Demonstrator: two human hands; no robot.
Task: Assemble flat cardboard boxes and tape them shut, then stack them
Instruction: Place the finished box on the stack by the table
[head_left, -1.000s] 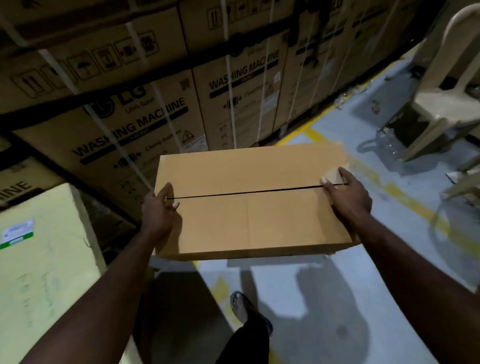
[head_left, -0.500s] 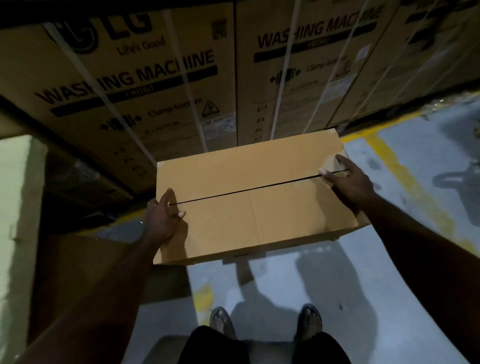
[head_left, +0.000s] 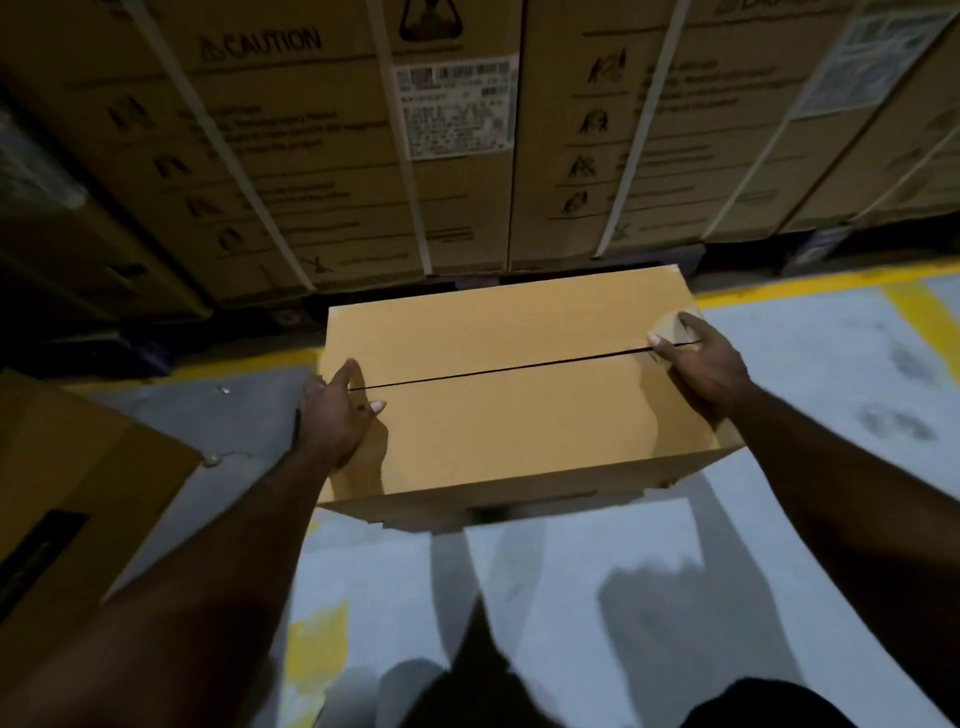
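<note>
Box (head_left: 509, 415): held between the two hands, top face up, seemingly clear of the floor (head_left: 571, 545)
Long axis: runs hand to hand, along the seam (head_left: 519, 370), a thin dark slit with no tape visible across it
Left hand (head_left: 335, 421): grips the left end, thumb on top by the seam
Right hand (head_left: 701, 364): grips the right end, fingertips at the seam
Nearer hand: the left; the right end sits further out
Beyond the far edge: stacked cartons (head_left: 457, 156), close
Next: probably lowering it level, both hands together
</note>
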